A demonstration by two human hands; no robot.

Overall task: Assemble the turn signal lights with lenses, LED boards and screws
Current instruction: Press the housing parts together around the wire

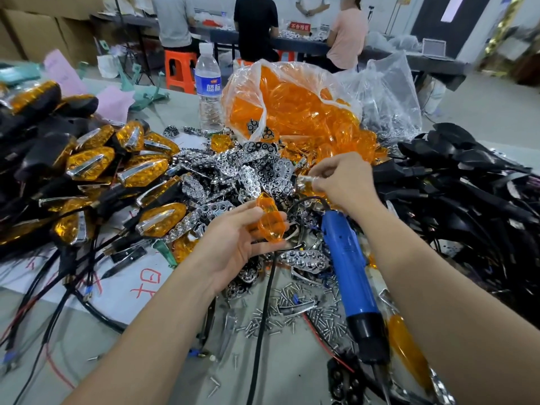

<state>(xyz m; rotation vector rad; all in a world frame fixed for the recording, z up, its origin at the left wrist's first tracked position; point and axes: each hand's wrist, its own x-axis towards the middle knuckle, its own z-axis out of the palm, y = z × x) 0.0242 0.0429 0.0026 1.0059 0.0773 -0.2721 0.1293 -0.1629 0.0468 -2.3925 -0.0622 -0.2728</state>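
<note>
1. Cradling an orange lens (270, 220), the left hand (233, 238) lies palm-up at centre. The thumb is on top and the fingers are half curled beneath. The lens is tilted on edge, above the parts heap.
2. Right hand (342, 182) is farther from the camera, R of the lens and apart from it. Thumb & fingertips pinch a small shiny part (306, 180), too blurred to identify; the other fingers are curled in.
3. Clear plastic bag (242, 80), mouth open toward the hands, is packed w/ loose orange lenses. More lenses spill from it onto the table (292, 375).
4. Second clear bag (391, 89) sits just R of the first. Its contents look greyish; cannot tell what they are.
5. Chrome reflector plates (251, 173) are heaped loose betw. the lens bag and the hands, in no container.
6. Blue electric screwdriver (347, 267) lies on the heap under the right forearm, black end toward the camera. Neither hand touches it.
7. Screws (292, 314) are scattered on the table just beside the driver.
8. Assembled turn signal lights (90, 163), orange-faced w/ black bodies, are piled at L. Black housings (467, 176) w/ wires are piled at R.
9. Water bottle (208, 86) stands upright behind the heap, just L of the lens bag.
</note>
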